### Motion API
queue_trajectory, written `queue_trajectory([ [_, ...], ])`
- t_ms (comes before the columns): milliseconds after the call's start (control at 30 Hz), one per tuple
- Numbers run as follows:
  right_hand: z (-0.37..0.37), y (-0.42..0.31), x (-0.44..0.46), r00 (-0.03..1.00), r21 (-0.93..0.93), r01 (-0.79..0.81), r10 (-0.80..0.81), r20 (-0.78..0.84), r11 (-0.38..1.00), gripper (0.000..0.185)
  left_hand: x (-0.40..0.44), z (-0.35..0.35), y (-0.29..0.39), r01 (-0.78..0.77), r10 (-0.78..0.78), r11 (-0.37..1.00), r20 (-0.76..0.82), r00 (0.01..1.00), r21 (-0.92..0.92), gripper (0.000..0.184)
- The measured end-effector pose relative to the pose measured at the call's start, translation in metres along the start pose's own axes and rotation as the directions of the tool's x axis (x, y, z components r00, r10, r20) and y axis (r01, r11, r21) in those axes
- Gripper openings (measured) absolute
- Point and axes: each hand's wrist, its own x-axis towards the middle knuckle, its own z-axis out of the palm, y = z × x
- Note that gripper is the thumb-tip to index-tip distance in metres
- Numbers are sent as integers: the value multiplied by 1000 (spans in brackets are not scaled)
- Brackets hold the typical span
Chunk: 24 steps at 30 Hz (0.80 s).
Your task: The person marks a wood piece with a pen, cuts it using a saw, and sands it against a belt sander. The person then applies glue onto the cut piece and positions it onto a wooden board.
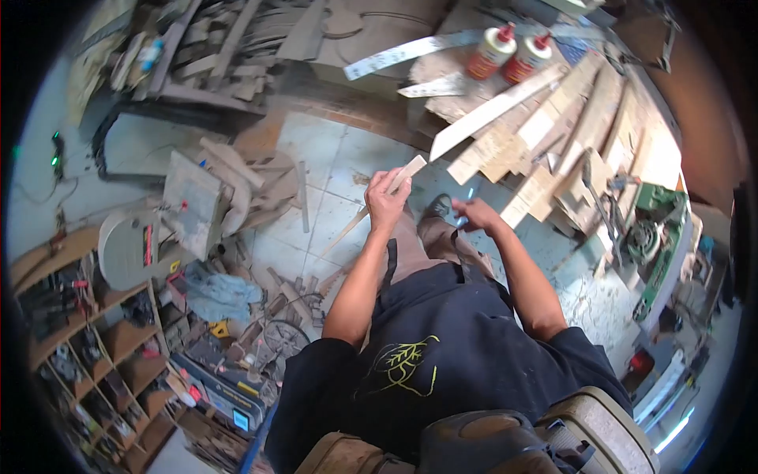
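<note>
My left hand [385, 204] is closed around a thin wooden strip [408, 172]. One end of the strip sticks out past the fingers, and its narrow length slants down to the left behind the hand. My right hand [478, 216] hovers in front of my legs, with its fingers loosely apart and nothing seen in them. Beyond it, light wooden boards [499, 110] lie side by side on a workbench, the nearest ends jutting over the tiled floor.
Two red-and-white glue bottles [491, 52] stand on the bench among the boards. A green power tool [643, 237] sits at the right. To the left are a machine with a tilted plate [192, 207], compartment shelves [118, 347] and a blue cloth [221, 292]. Offcuts litter the floor.
</note>
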Motion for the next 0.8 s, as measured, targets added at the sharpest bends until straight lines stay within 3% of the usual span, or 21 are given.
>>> queue_trajectory([
  [67, 16, -6, -6, 994, -77, 6, 2, 110, 997, 60, 10, -23, 7, -6, 5, 1000, -66, 998, -4, 28],
  [133, 40, -44, -25, 972, -51, 200, -191, 138, 979, 54, 25, -43, 14, -36, 33, 999, -125, 992, -24, 29],
  [200, 68, -82, -26, 907, 48, 417, -419, 39, 907, 48, 41, -58, 16, 23, -52, 983, -156, 986, -181, 27],
  [267, 96, -142, -50, 805, 206, 584, -592, -29, 785, 46, 57, -76, 17, 75, -136, 938, -160, 978, -340, 25],
  [400, 144, -242, -61, 543, 28, 839, -839, -25, 543, 43, 88, -125, 29, 84, -240, 779, -171, 956, -622, 24],
  [467, 177, -282, -58, 421, -12, 907, -907, 1, 421, 41, 99, -157, 30, 29, -260, 705, -220, 940, -709, 21],
  [533, 218, -312, -50, 382, -28, 924, -924, 16, 381, 41, 107, -197, 27, -44, -272, 657, -291, 917, -753, 18],
  [633, 286, -348, -48, 306, -138, 944, -951, 38, 298, 40, 106, -255, 4, -68, -425, 537, -340, 839, -841, 13],
  [800, 384, -385, -64, 29, -385, 919, -961, 276, -83, 37, 81, -344, -20, -138, -577, 479, -429, 695, -867, 15],
])
